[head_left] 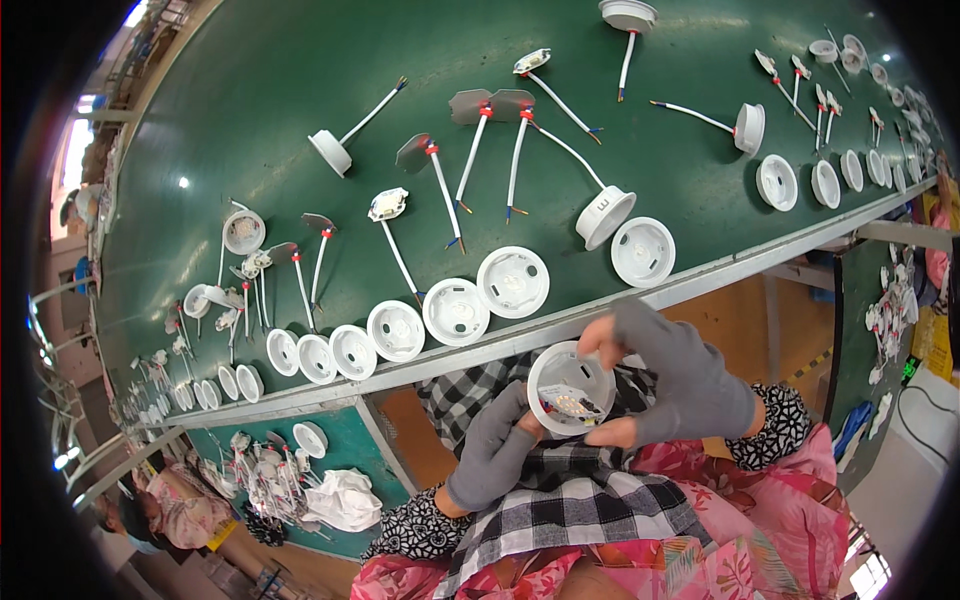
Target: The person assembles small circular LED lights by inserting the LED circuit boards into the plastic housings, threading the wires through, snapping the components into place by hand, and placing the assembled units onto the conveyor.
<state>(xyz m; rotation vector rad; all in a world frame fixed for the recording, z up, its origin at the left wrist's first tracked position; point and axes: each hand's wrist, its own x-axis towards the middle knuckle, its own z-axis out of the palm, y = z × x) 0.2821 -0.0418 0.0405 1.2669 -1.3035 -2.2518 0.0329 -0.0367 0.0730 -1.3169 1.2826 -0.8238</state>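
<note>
A white round lamp housing (568, 367) is held over my lap, just in front of the bench edge. Inside it lies a small LED board (573, 404) with yellowish dots, and a bit of red shows beside the board. My left hand (490, 458), in a grey fingerless glove, grips the housing's left rim between thumb and fingers. On the other side my right hand (685, 385), gloved the same way, curls round the rim, its thumb low and its index finger near the top. The housing's underside is hidden.
A row of white housings (513, 282) lines the near edge of the green bench (250, 110). Behind them lie grey discs (413, 153) with white cables and small LED boards (388, 204). At lower left, a side table (390, 455) bears heaped parts and a white cloth (343, 500).
</note>
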